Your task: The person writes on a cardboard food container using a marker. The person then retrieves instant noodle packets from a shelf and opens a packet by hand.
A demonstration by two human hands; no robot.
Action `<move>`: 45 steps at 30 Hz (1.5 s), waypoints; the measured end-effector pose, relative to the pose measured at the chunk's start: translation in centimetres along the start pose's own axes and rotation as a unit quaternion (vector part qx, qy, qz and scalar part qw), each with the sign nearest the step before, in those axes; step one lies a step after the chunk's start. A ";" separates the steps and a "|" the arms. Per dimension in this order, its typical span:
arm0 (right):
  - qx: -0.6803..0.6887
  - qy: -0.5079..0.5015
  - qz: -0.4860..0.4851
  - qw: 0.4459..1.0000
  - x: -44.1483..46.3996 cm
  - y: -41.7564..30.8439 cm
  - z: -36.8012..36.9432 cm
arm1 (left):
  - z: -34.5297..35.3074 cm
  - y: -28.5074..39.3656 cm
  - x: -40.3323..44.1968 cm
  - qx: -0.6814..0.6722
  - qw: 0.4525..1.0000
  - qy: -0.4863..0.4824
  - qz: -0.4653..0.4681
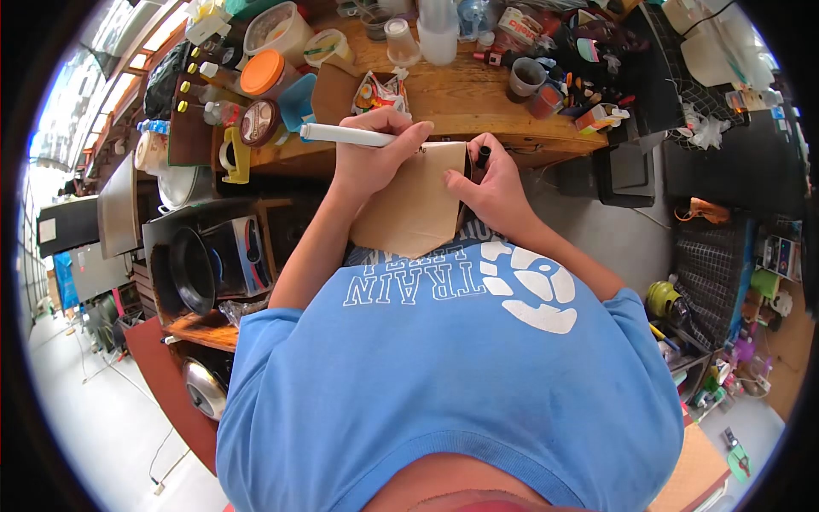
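My left hand (pixel 380 149) is closed around a thick white marker (pixel 350 135). The marker's blunt end points left, and its other end lies over the top of a brown cardboard piece (pixel 409 209). That piece is held in front of my lap, its lower edge coming to a blunt point. At its right edge, my right hand (pixel 495 183) grips it with the thumb on the face. A black marker cap (pixel 484 156) sticks out between the fingers of the same hand. Those fingers are partly hidden behind the cardboard.
A wooden table (pixel 452 98) lies just beyond my hands. It bears an open small box with wrappers (pixel 381 92), an orange-lidded jar (pixel 263 72), plastic cups (pixel 438 38) and a grey cup (pixel 526 78). At left, a shelf holds a frying pan (pixel 192 269).
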State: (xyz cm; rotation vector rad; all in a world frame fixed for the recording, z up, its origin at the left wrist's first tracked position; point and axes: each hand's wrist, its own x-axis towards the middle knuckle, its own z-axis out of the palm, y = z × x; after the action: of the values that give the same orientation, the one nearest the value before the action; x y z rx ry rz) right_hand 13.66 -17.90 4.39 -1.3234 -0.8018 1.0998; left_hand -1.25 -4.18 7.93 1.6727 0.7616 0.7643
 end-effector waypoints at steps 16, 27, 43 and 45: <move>0.003 0.026 -0.046 0.999 -0.6 0.3 -0.1 | 1.7 0.3 0.0 0.064 0.994 -0.018 0.082; 0.006 0.033 -0.030 0.999 -0.7 0.0 -0.3 | 1.9 0.2 0.3 0.076 0.992 -0.037 0.097; -0.007 0.027 -0.035 0.999 -0.2 0.1 -0.4 | 1.9 0.1 0.3 0.040 0.995 0.018 0.085; -0.007 0.028 -0.047 0.998 -0.2 0.3 -0.4 | 1.2 0.0 0.1 -0.004 0.997 0.047 0.058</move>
State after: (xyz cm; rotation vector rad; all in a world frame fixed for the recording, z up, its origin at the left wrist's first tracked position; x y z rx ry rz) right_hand 13.90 -18.19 4.11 -1.3094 -0.8223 0.9804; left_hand -0.21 -4.82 7.67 1.6948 0.7302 0.9308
